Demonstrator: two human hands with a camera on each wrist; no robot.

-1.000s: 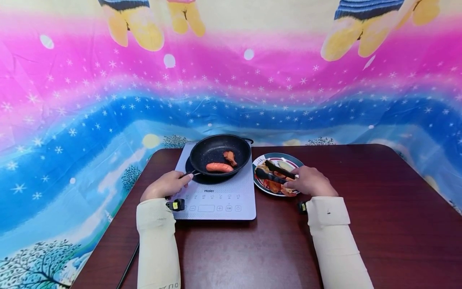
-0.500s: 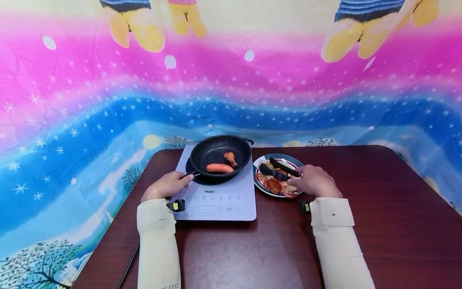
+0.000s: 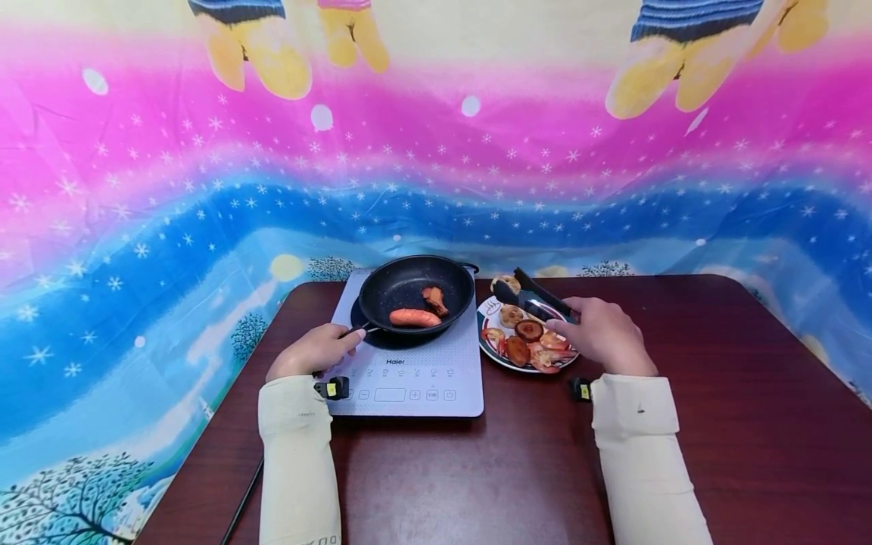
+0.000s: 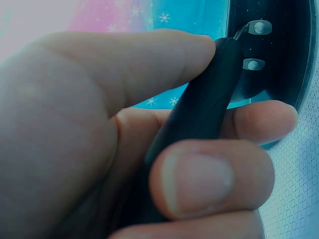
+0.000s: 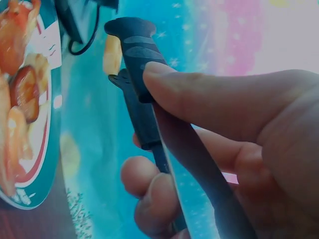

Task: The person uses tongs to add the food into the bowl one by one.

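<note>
My left hand [image 3: 316, 352] grips the black handle [image 4: 199, 114] of a frying pan [image 3: 391, 276] over the induction cooktop [image 3: 395, 386]. In the pan lie a scored sausage [image 3: 414, 317] and a browned piece of meat [image 3: 434, 300]. My right hand [image 3: 606, 333] holds black-tipped food tongs [image 3: 545, 305], thumb on one arm and fingers on the other. Pinched between the tong tips is a pale yellow slice of food [image 5: 111, 56], raised above the far side of the plate [image 5: 56, 124]. Whether the pan touches the cooktop is hard to tell.
On the plate are shrimp [image 3: 548, 357], a mushroom-like brown round [image 3: 528, 330] and other food pieces. The dark wooden table [image 3: 736, 393] extends to the right and front. A power cable [image 3: 241, 499] runs off the left side; a patterned cloth [image 3: 436, 182] hangs behind.
The right hand has moved slightly right and raised the tongs off the plate, with the pale slice now between their tips. The left hand and pan have stayed put.
</note>
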